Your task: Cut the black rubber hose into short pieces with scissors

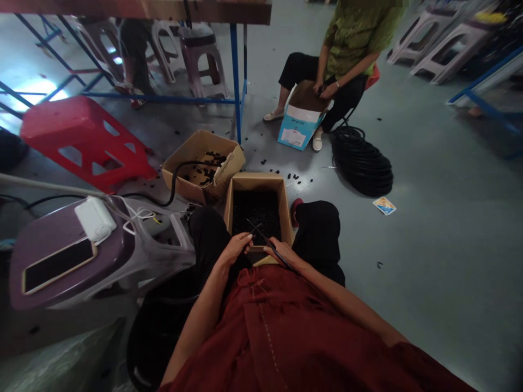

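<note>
My left hand (239,245) is closed in a pinch over the near edge of an open cardboard box (288,218) between my knees. Between its fingertips is a small dark piece, too small to make out clearly. Just to the right, my right hand (283,251) is wrapped round a thin dark scissors-like tool (279,255). The tool's slim tips point toward my left fingertips, above the box. Many small black pieces (255,204) fill the bottom of the box.
A second carton (175,177) with scattered black bits stands ahead left, near a red stool (81,136). A purple stool (30,245) holds a phone (59,265) and a white charger (96,218). Ahead right, a seated person (347,54) works over a blue-white box (300,128) beside coiled black tubing (362,163).
</note>
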{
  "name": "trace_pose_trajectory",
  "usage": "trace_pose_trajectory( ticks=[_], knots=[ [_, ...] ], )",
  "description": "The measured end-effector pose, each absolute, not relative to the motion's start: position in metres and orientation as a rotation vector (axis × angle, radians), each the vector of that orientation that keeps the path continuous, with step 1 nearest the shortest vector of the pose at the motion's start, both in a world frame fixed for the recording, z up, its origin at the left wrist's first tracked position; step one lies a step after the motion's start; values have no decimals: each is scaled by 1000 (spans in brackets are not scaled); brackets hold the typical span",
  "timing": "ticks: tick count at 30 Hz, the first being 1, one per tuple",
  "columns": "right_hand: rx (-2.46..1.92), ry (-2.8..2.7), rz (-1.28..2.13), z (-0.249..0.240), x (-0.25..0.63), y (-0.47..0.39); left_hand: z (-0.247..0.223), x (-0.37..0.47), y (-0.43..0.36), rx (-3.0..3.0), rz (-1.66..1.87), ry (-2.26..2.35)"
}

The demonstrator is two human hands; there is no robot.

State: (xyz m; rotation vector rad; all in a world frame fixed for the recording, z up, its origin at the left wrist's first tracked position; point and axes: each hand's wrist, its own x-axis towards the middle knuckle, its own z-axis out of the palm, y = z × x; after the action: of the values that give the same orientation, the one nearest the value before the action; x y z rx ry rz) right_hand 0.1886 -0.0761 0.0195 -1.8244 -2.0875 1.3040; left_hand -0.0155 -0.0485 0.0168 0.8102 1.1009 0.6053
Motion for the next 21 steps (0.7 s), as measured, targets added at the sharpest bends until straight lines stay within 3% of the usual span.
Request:
trace_pose_trajectory(
  ticks=[10, 21],
  knots=[
    [-1809, -2125, 1244, 17, 191, -76, 13, -18, -47, 678, 599, 1005],
    [-1844, -2105, 1362, 18, 192, -72, 8, -9, -51, 978, 666, 1246]
  ],
)
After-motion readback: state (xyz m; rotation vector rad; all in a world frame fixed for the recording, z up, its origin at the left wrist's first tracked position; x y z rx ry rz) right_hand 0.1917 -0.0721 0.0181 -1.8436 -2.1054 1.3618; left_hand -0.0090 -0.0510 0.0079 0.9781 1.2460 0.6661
